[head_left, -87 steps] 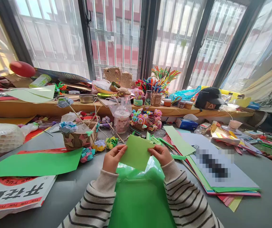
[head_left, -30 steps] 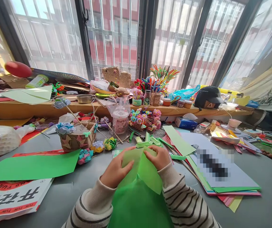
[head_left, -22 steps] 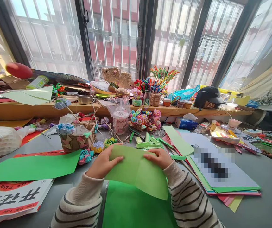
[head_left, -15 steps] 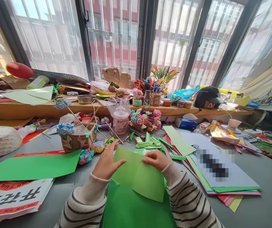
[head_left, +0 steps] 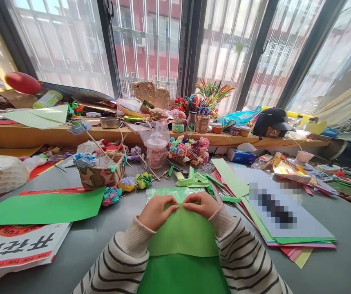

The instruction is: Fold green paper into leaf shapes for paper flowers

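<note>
A light green sheet of paper point(head_left: 183, 237) lies in front of me with its far edge between my fingers. My left hand point(head_left: 157, 211) pinches that edge near its middle, thumb against fingertips. Close beside it, my right hand point(head_left: 202, 205) pinches the same edge, so the fingertips nearly meet. Under the light sheet is a larger, darker green sheet point(head_left: 183, 275). Just beyond my hands, a clear plastic wrapper point(head_left: 175, 190) shows in part. Folded green paper strips point(head_left: 193, 179) are heaped behind it.
To the right lies a stack of coloured paper topped by a white sheet point(head_left: 285, 208). A green sheet point(head_left: 43, 206) rests on a printed bag point(head_left: 19, 249) at left. Behind stand a flower basket point(head_left: 98, 177), a lidded cup point(head_left: 156, 153) and a tissue box point(head_left: 241, 156).
My left hand has moved right and closed from a spread pose onto the light green paper's edge. The sheet has turned and now lies squarer to me.
</note>
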Demonstrator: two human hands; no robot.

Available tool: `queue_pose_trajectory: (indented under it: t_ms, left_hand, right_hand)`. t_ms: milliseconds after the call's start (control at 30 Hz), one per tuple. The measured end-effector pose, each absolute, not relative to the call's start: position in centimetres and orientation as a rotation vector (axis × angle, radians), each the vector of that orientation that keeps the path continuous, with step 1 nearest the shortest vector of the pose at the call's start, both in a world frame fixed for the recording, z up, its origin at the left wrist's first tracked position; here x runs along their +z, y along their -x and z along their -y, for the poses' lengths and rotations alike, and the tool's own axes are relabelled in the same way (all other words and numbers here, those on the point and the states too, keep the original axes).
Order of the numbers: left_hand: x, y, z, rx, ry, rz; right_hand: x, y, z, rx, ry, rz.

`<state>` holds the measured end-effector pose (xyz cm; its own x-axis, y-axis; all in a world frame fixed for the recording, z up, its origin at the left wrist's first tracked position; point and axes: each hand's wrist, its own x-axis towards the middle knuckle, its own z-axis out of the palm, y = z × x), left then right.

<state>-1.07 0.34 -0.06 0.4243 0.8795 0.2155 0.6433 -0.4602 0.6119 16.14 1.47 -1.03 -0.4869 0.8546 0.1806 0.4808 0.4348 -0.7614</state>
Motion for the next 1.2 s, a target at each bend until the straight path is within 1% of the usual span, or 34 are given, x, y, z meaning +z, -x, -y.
queue_pose_trajectory:
  t_ms: [700,967,1200]
  left_hand:
    - [-0.6,0.4,0.0,0.704,-2.348,-1.459]
    - [-0.5,0.3,0.3,0.714,-2.428,-1.515]
    - [-0.2,0.3,0.2,0.76,-2.368,-1.508]
  right_hand:
    - [-2.0,-14.8,-1.6,0.729,1.235,2.046]
    - [-2.0,-14.7,-1.5,0.793,1.216,1.988]
    - [-1.9,-15.0,-1.6,0.804,1.205,2.024]
